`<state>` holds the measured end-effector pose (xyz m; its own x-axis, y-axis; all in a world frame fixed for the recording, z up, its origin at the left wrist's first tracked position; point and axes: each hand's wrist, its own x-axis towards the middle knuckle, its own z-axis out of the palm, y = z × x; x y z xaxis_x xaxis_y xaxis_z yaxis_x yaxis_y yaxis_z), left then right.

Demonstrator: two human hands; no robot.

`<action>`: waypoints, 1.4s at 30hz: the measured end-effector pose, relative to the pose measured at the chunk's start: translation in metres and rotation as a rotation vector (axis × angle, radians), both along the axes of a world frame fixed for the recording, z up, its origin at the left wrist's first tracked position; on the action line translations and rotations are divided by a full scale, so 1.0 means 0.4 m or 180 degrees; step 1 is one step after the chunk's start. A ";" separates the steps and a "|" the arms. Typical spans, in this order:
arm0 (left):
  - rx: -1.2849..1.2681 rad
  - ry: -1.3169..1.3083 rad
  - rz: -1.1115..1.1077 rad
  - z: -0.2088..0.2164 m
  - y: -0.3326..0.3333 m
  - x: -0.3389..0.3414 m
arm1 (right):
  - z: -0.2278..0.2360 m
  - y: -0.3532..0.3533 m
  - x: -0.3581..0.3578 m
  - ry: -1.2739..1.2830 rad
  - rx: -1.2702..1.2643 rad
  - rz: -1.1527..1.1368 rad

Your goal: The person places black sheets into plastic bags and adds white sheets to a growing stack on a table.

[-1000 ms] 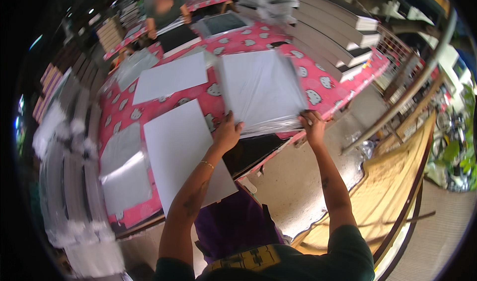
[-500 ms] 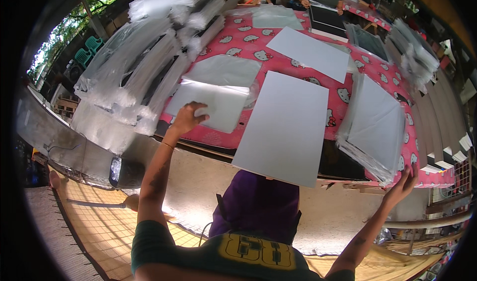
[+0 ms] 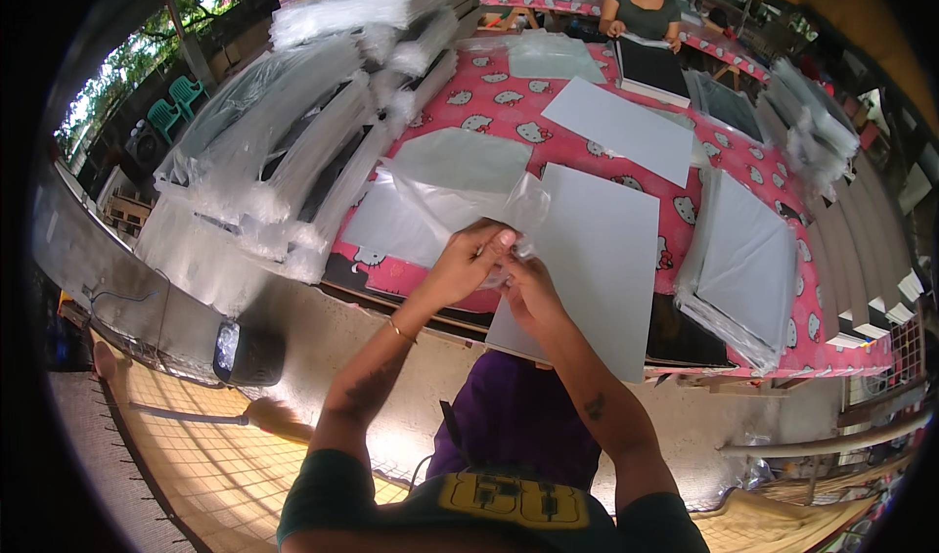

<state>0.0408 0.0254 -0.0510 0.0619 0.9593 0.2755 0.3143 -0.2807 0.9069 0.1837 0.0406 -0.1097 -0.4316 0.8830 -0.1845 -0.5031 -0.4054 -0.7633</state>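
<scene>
Close together over the table's near edge, my left hand point(image 3: 471, 260) and my right hand point(image 3: 531, 289) pinch the edge of a clear plastic bag point(image 3: 445, 204). The bag is crumpled at my fingertips and stretches back to the left. Under it lies a stack of clear plastic bags point(image 3: 391, 225). A large white board point(image 3: 597, 250) lies flat beside and partly behind my right hand, its near end at the table edge. Farther off, a second white board point(image 3: 626, 128) lies at an angle.
At right lies a stack of plastic-wrapped white boards point(image 3: 743, 260). Tall piles of plastic-wrapped goods point(image 3: 264, 152) stand along the left. The table has a pink patterned cover point(image 3: 479, 93). Across it, a person point(image 3: 641, 15) handles a black board point(image 3: 650, 64). Grey stacks point(image 3: 856, 230) line the right edge.
My left hand has moved right and lifted a plastic bag off the stack. My right hand has come from the wrapped stack at far right to meet it.
</scene>
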 end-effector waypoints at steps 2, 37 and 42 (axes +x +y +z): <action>0.0958 0.0131 0.1209 -0.018 0.004 0.001 | -0.010 0.025 -0.013 -0.0026 0.0063 -0.0271; 0.0967 -0.0025 0.0504 0.068 -0.086 0.176 | 0.171 -0.192 0.233 0.0942 0.1212 -0.1460; 0.1645 -0.0070 0.0658 0.053 -0.093 0.155 | 0.194 -0.218 0.252 0.0551 0.0116 -0.0610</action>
<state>0.1027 -0.0117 -0.0298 -0.1243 0.6906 0.7125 0.3926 -0.6253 0.6745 0.2846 -0.0464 -0.0322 -0.2781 0.9564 -0.0891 -0.6925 -0.2639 -0.6714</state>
